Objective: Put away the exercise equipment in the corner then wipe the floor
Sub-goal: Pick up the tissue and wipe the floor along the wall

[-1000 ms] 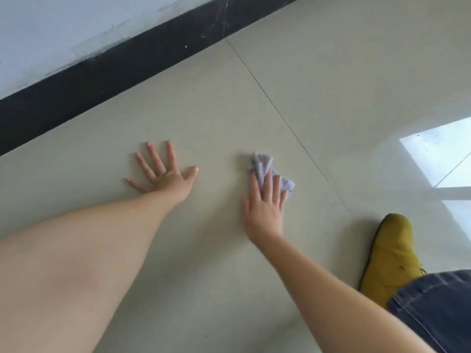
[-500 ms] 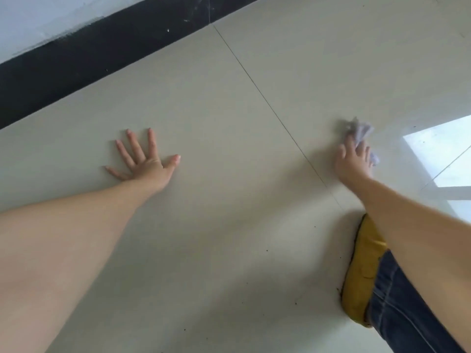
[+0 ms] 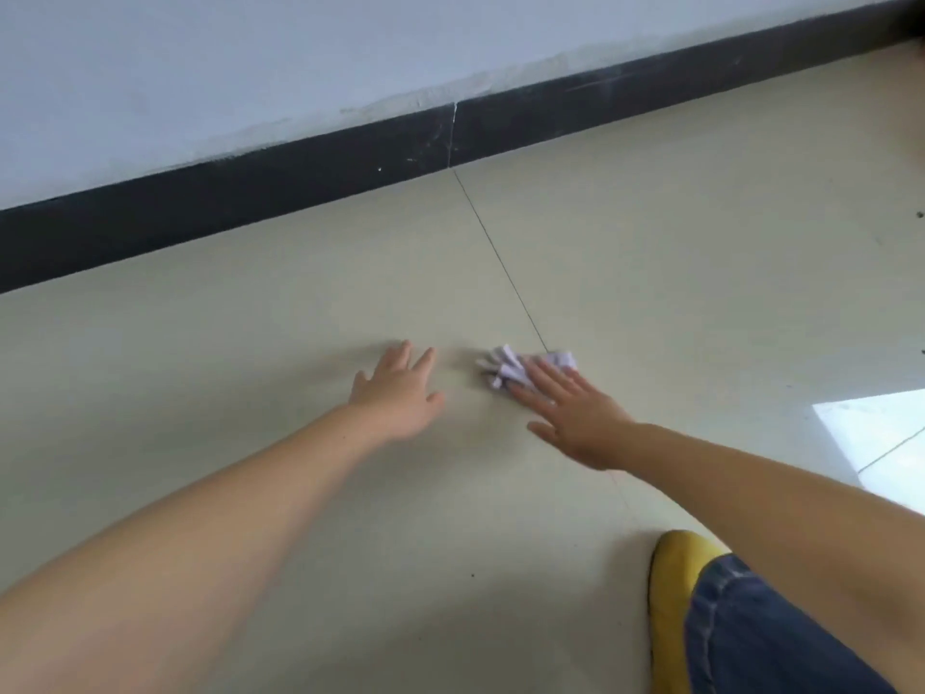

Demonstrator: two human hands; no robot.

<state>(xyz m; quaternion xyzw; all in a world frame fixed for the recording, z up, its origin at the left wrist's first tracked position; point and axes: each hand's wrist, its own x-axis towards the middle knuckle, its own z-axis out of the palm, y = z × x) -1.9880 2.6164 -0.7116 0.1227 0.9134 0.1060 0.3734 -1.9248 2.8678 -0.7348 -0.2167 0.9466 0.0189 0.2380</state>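
No readable text, labels or numbers; view somewhat blurred.

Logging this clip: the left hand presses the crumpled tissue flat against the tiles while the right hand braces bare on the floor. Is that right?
Not quite: the hands are swapped. In the head view, the right hand presses the crumpled tissue with straight fingers, and the left hand braces bare on the floor.
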